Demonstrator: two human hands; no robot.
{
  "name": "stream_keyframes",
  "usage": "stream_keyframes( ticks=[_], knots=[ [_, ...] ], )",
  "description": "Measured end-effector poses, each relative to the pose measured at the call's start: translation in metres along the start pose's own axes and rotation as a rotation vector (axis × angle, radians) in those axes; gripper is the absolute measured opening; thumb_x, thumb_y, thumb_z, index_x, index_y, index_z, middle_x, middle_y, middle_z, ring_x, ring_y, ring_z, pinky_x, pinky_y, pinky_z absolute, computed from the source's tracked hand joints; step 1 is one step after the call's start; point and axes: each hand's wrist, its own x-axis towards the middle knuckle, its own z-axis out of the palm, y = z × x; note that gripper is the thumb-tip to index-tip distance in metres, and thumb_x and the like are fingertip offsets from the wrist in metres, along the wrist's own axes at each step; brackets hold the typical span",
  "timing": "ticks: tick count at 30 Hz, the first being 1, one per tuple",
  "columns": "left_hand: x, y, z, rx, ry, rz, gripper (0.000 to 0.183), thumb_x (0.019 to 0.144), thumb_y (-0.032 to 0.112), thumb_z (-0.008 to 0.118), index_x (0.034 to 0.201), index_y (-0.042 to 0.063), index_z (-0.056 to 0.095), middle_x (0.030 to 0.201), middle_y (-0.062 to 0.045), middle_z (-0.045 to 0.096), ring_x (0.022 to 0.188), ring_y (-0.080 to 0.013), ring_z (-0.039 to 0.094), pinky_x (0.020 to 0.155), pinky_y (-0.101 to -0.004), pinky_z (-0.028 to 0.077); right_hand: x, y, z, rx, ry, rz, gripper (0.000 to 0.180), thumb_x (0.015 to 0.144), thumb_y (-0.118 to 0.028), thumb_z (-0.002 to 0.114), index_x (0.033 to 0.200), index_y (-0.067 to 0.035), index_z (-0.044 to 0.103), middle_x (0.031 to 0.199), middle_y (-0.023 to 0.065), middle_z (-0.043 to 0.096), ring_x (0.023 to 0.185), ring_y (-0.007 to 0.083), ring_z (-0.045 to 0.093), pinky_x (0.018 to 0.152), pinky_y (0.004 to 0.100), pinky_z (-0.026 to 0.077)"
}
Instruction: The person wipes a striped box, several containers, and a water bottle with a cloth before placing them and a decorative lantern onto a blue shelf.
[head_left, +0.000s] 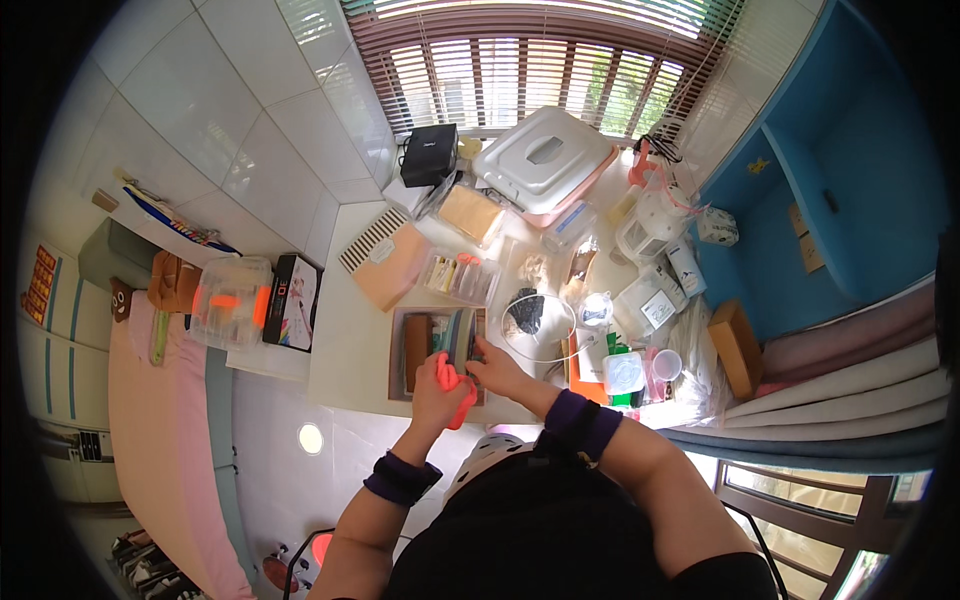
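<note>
A bright coral-red item (454, 379), its exact kind unclear, is held in my left hand (435, 394), above the near part of an open box (395, 386). In the box stand a brown item (417, 341) and several thin upright things like notebooks or folders (457, 334). At the box's right side, my right hand (495, 367) has its fingers at the edge; whether it grips anything is unclear. Left of and beyond the box lies a peach-coloured folder or pad (386, 262) with a striped edge. A clear case of pens or small tools (461, 277) is just behind the box.
A lidded white and pink storage bin (544, 157) stands by the window. A clear hoop-rimmed item (538, 326), a clear cup (666, 364) and plastic packets crowd the right side. A black box (292, 302) and an orange-latched clear case (231, 300) sit at left.
</note>
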Motion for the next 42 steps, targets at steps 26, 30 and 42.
stream_keyframes(
  ticks=[26,30,42],
  knots=[
    [0.045,-0.024,-0.027,0.135,-0.028,0.111,0.03,0.08,0.018,0.066,0.106,0.004,0.062,0.104,-0.016,0.064,0.098,-0.0292,0.062,0.085,-0.0363,0.048,-0.004,0.018,-0.027,0.121,-0.034,0.057,0.031,0.092,-0.014,0.054,0.121,-0.003,0.058,0.104,0.0075,0.067,0.088,0.013,0.064,0.076,0.0272,0.052],
    [0.072,-0.019,-0.09,0.079,0.329,0.184,0.033,0.083,0.02,0.066,0.11,0.003,0.06,0.108,-0.014,0.06,0.1,-0.0292,0.059,0.088,-0.0356,0.046,0.001,0.025,-0.037,0.105,0.065,0.099,0.031,0.091,-0.015,0.056,0.12,-0.003,0.058,0.103,0.0071,0.067,0.086,0.013,0.064,0.074,0.0272,0.052],
    [0.117,-0.137,-0.111,0.429,0.263,-0.026,0.034,0.084,0.019,0.065,0.114,0.004,0.059,0.115,-0.016,0.06,0.108,-0.0299,0.056,0.089,-0.035,0.045,-0.007,0.059,-0.062,-0.19,0.45,0.04,0.033,0.083,-0.012,0.063,0.115,-0.006,0.061,0.098,0.0096,0.068,0.078,0.0189,0.066,0.072,0.0314,0.052]
  ],
)
